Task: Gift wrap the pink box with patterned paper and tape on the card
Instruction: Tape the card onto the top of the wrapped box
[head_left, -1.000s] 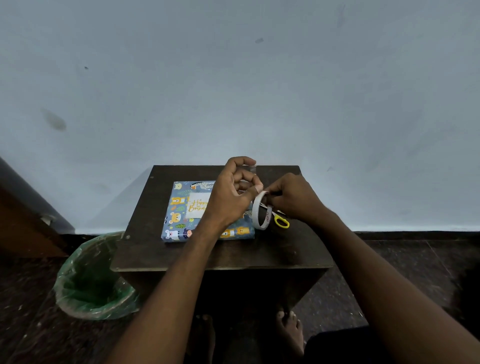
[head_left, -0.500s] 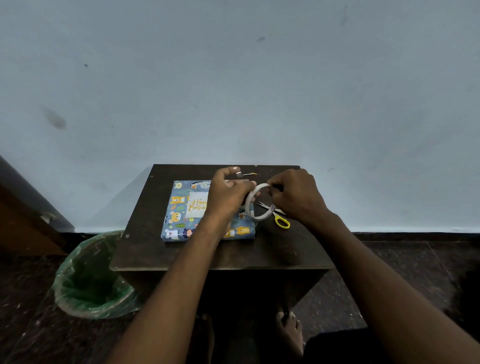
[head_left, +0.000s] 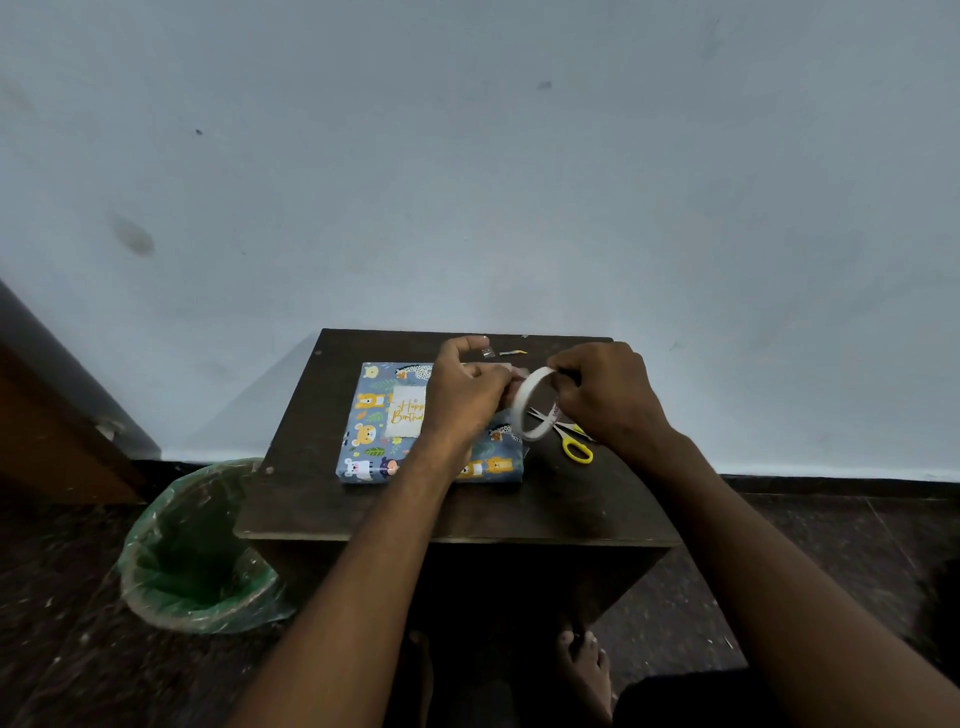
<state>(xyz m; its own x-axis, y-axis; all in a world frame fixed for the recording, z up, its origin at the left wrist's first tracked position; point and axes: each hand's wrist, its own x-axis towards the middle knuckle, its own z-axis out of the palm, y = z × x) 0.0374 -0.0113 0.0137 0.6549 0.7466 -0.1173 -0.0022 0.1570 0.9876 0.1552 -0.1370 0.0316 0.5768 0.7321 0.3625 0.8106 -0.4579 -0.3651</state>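
the wrapped box (head_left: 382, 447) lies flat on the left half of the dark table (head_left: 415, 512), in blue animal-print paper, the white card (head_left: 404, 411) on top reading "happy birthday" in gold. above it the right hand (head_left: 605, 395) grips the tape roll (head_left: 531, 402); the left hand (head_left: 465, 395) pinches its free end. yellow scissors (head_left: 571, 441) lie just right, bare tabletop along the front edge

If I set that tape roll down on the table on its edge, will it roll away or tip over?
The tape roll, held in the right hand, is a thin, narrow ring, so on edge it would probably roll or topple flat. It looks nearly used up, so likely light. The scissors beside it might stop it.
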